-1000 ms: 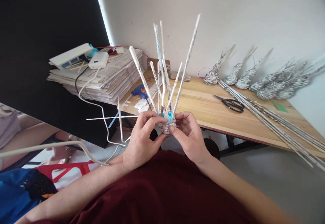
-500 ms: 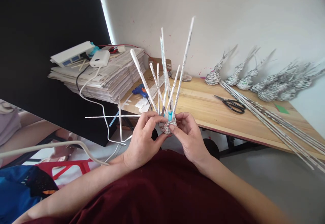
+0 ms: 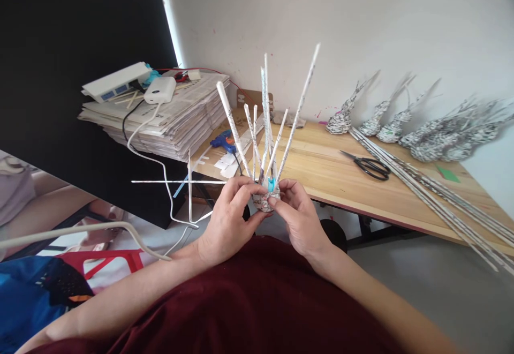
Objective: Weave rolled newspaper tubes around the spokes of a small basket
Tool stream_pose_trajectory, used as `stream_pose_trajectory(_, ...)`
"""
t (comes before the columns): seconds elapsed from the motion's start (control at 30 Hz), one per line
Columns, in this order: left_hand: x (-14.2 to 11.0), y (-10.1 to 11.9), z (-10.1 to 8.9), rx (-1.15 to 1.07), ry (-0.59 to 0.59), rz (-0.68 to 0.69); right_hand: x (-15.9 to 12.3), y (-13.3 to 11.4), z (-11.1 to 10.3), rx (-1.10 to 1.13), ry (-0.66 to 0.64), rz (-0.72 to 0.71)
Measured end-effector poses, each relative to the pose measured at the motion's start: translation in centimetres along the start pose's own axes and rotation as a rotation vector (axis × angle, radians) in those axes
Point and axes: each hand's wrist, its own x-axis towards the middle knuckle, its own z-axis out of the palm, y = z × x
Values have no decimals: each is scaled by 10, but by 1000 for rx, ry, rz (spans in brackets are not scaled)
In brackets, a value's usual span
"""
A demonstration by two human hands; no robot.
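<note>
Both hands hold a small woven piece (image 3: 265, 200) made of rolled newspaper tubes, just above my lap. Several white paper tubes (image 3: 265, 118) stand up from it like spokes, and a blue bit shows at its centre. My left hand (image 3: 227, 220) grips its left side with the fingers curled round it. My right hand (image 3: 299, 217) pinches its right side between thumb and fingers. One thin tube (image 3: 176, 182) sticks out sideways to the left.
A wooden table (image 3: 321, 172) carries black scissors (image 3: 367, 165), a long bundle of paper tubes (image 3: 433, 193), several finished woven pieces (image 3: 401, 126) by the wall, a blue glue gun (image 3: 223, 141) and a newspaper stack (image 3: 172, 115) with a power strip and charger. Another person sits at the left.
The upright tubes have swung slightly, the longest leaning back to the right. Both hands keep their grip on the woven piece; the view has shifted a little.
</note>
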Motion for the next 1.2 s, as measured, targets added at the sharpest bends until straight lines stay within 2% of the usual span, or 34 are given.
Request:
stream_pose_trajectory(0.17,-2,-2,2,-20,-17,9,-1,2,-3,51,-7,21)
stream_pose_trajectory(0.37,-2,-3,4,-26,-66,19,3,6,-1,64,95,54)
stream_pose_trajectory(0.57,-2,-4,4,-34,-54,-10,2,7,-7,74,5,58)
stream_pose_trajectory(0.87,-3,-2,5,-2,-94,28,2,7,-3,62,77,30)
stream_pose_trajectory(1.03,-2,-3,3,6,-118,34,-1,7,-5,93,84,98)
stream_pose_trajectory(1.2,-2,-2,2,115,-138,83,-4,4,-9,70,61,143)
